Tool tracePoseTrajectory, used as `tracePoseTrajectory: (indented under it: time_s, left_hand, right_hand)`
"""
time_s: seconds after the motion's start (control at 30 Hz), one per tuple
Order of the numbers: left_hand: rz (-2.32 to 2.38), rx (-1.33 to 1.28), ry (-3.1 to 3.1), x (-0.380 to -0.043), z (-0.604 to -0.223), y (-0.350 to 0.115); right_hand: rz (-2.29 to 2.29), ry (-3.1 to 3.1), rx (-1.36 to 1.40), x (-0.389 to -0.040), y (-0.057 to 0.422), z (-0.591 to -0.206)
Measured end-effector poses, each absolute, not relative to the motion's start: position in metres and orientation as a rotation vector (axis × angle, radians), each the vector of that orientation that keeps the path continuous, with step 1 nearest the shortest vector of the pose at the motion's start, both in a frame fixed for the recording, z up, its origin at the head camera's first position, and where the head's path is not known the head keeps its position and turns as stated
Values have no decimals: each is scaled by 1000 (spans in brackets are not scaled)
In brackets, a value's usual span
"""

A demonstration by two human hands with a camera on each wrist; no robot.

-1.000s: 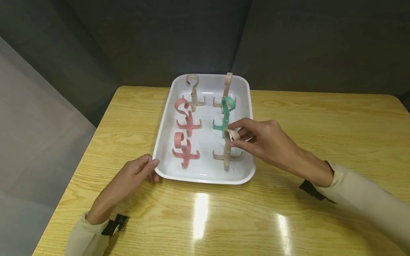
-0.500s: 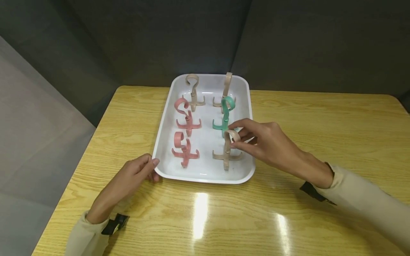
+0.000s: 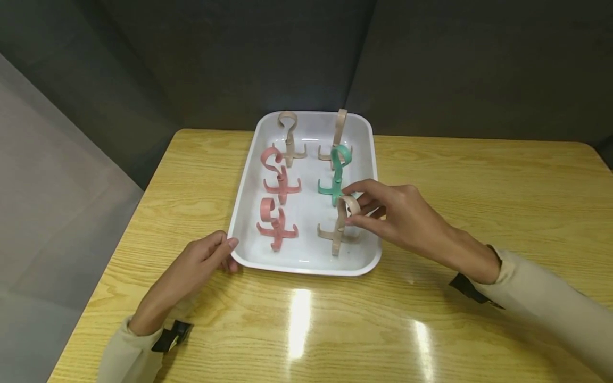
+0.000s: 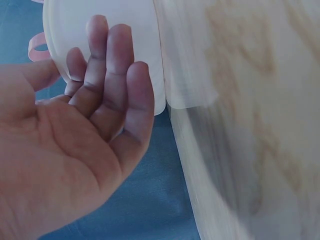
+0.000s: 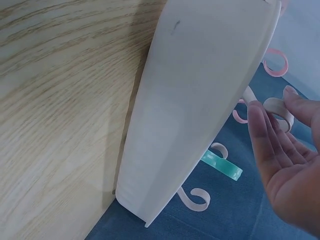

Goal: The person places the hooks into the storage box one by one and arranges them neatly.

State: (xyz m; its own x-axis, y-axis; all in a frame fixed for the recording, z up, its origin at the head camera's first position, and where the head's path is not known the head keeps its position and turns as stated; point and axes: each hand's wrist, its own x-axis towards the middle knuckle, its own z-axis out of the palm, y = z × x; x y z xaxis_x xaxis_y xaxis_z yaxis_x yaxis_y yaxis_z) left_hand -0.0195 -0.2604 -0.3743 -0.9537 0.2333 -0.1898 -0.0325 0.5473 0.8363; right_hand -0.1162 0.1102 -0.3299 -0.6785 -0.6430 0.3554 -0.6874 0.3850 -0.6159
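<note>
A white tray (image 3: 306, 266) holds several plastic hanging hooks, each with a curled top and prongs at its foot. My right hand (image 3: 402, 213) pinches the curled top of the beige hook (image 3: 339, 234) at the tray's front right; the right wrist view shows thumb and fingers about this loop (image 5: 280, 114). Just behind it stands a green hook (image 3: 338, 170), close to my fingertips. At the tray's front left corner my left hand (image 3: 203, 260) holds the rim, thumb on top and fingers against the outside wall, as the left wrist view of this hand (image 4: 95, 120) shows.
Two pink hooks (image 3: 278, 231) stand one behind the other on the tray's left side. Toward the back are two more beige hooks (image 3: 289, 143). Under the tray lies a wooden table (image 3: 230, 330), with a dark curtain (image 3: 268, 58) behind its far edge.
My right hand has shifted slightly right and toward me. The beige hook it pinches has turned a little, its front prong moving left. My left hand and the tray stay put.
</note>
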Motion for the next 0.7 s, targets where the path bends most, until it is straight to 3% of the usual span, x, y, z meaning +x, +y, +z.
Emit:
tracePoseTrajectory:
  time_s: [0.3,0.7]
  left_hand:
    - [1369,175,2507,-20,-375,-259]
    - [1282,131,2636,-14,-371,-270]
  right_hand:
    - [1098,-2575,1168,-110,122,-325]
    - [830,-2820,917,-102,197,-329]
